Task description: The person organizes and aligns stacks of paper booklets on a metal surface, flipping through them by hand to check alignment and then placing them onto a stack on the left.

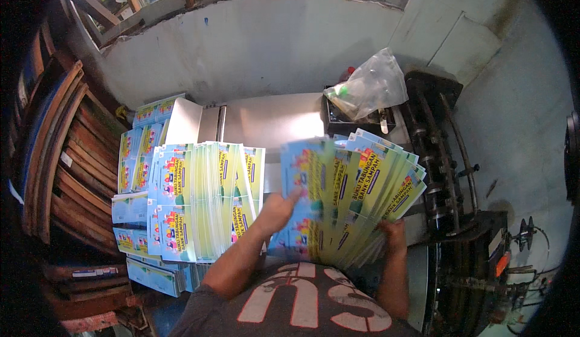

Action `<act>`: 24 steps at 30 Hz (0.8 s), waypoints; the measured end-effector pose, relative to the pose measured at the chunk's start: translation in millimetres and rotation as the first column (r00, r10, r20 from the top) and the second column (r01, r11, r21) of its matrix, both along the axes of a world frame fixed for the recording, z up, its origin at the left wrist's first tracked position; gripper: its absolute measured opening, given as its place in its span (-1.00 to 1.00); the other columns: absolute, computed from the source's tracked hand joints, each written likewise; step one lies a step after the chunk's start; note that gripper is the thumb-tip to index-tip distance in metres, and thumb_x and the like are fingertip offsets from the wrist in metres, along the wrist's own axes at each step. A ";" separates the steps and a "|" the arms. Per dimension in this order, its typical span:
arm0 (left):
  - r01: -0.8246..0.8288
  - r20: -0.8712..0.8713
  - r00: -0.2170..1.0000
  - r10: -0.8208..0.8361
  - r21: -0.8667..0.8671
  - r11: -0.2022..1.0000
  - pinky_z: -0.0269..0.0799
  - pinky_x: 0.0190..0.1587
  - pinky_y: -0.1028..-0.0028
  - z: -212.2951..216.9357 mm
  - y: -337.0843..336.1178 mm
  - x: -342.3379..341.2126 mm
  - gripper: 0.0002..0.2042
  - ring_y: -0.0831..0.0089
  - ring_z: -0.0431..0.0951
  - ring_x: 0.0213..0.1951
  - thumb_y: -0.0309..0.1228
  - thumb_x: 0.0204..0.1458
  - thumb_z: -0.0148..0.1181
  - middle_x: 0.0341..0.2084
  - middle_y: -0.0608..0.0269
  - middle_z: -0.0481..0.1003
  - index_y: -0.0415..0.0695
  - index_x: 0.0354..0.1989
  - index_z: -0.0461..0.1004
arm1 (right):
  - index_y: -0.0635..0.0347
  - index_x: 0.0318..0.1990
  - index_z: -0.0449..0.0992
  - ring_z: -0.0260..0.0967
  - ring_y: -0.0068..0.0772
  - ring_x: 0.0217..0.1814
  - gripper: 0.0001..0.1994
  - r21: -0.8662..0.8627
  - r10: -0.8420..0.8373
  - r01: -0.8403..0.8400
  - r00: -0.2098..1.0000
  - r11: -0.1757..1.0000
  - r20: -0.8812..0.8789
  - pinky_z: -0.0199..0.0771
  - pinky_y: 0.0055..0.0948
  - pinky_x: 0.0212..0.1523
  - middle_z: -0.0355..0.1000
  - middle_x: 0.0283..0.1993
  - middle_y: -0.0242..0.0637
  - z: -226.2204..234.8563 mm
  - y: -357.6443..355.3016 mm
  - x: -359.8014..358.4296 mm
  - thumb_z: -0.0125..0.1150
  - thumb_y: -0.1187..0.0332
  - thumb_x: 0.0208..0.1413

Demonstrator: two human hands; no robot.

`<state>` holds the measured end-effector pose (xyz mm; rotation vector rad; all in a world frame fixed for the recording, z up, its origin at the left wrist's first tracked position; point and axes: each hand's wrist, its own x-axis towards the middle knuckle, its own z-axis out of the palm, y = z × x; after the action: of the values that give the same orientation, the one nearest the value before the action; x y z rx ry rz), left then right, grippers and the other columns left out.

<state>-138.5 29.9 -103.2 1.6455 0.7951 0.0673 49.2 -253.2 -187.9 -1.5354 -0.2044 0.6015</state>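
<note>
A fanned stack of printed cover sheets [356, 204], blue and yellow-green with colourful pictures, spreads out in front of my body. My left hand [281, 213] is closed on the left edge of its leftmost sheet, which is blurred. At the lower right edge of the fan, my right hand [393, 233] grips the sheets, its fingers partly hidden. Left of my left forearm lies another overlapping row of the same printed sheets [205, 204], spread across the table.
More piles of printed sheets [130, 156] stand at the far left, beside a rack of curved wooden boards [84, 162]. At the back right, a clear plastic bag [374, 86] lies on a black tray [332, 119]. Black machinery with rollers [444, 162] borders the right side.
</note>
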 end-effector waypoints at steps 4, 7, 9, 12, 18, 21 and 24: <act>-0.285 0.136 0.958 0.254 0.318 0.904 0.47 -0.21 0.35 -50.5 45.2 -14.8 -0.45 0.32 0.58 -0.32 0.04 0.26 -0.05 -0.38 0.07 0.59 -0.33 -0.16 0.54 | 0.28 -0.08 0.53 0.48 -0.35 -0.16 -0.62 -0.027 -0.016 0.016 1.000 1.000 0.001 0.42 -0.38 -0.07 0.56 -0.17 -0.28 6.3 -5.3 0.5 0.28 0.44 -0.15; -0.406 0.315 0.888 0.336 0.189 0.894 0.51 -0.14 0.40 6.4 83.0 -27.5 -0.63 0.37 0.59 -0.23 -0.23 0.26 0.09 -0.18 0.10 0.56 -0.32 0.04 0.42 | 0.30 -0.02 0.51 0.46 -0.28 -0.11 -0.55 -0.035 -0.016 0.015 1.000 0.999 -0.021 0.42 -0.27 -0.03 0.54 -0.10 -0.23 0.9 -23.6 7.8 0.35 0.39 -0.16; -0.295 0.564 0.762 0.317 -0.133 0.946 0.49 -0.03 0.36 37.9 100.2 -35.7 -0.56 0.33 0.56 -0.14 -0.37 0.18 0.17 -0.13 0.07 0.54 -0.30 0.17 0.28 | 0.30 -0.03 0.51 0.46 -0.29 -0.13 -0.54 -0.017 -0.073 0.071 0.993 0.997 -0.098 0.41 -0.28 -0.05 0.54 -0.11 -0.23 11.1 -25.3 2.3 0.35 0.39 -0.18; -0.162 0.351 0.928 0.123 0.083 0.983 0.42 0.09 0.32 12.7 77.6 -10.8 -0.45 0.29 0.50 0.02 -0.46 0.07 0.23 -0.01 0.02 0.47 -0.26 0.24 0.19 | 0.31 0.01 0.49 0.45 -0.30 -0.09 -0.50 -0.150 -0.141 0.131 0.988 0.980 -0.059 0.41 -0.28 -0.03 0.52 -0.05 -0.22 24.7 -44.3 11.0 0.31 0.44 -0.21; -0.076 0.092 0.995 0.029 0.566 0.821 0.17 0.27 0.15 -84.7 12.9 38.3 -0.09 -0.03 0.27 0.22 -0.32 -0.08 0.39 0.09 -0.20 0.28 -0.29 0.40 -0.07 | 0.32 0.11 0.42 0.46 -0.30 -0.09 -0.43 0.075 -0.291 0.289 0.957 0.954 0.009 0.50 -0.29 -0.06 0.50 -0.02 -0.20 40.3 -97.9 30.1 0.30 0.56 -0.20; -0.053 0.074 0.997 0.000 0.722 0.690 0.06 0.32 0.10 -89.5 -8.2 45.2 -0.21 -0.15 0.19 0.25 -0.15 0.01 0.29 0.20 -0.24 0.22 -0.31 0.34 0.07 | 0.31 0.13 0.39 0.49 -0.26 -0.13 -0.41 0.180 -0.320 0.318 0.947 0.931 -0.017 0.52 -0.30 -0.10 0.50 -0.02 -0.16 54.0 -110.7 27.3 0.38 0.49 -0.17; 0.176 0.389 0.821 -0.417 0.522 0.835 0.07 0.33 0.12 -52.3 -48.8 61.4 -0.43 -0.07 0.26 0.26 -0.07 0.19 0.08 0.18 -0.23 0.31 -0.29 0.21 0.31 | 0.29 0.13 0.40 0.50 -0.28 -0.10 -0.44 0.274 -0.297 0.303 0.953 0.913 -0.064 0.52 -0.31 -0.10 0.50 -0.01 -0.18 88.4 -67.4 0.7 0.39 0.35 -0.06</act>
<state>-77.1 -19.0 -155.6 2.0739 0.1050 0.4647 50.0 -320.6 -99.6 -1.2511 -0.0318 0.3268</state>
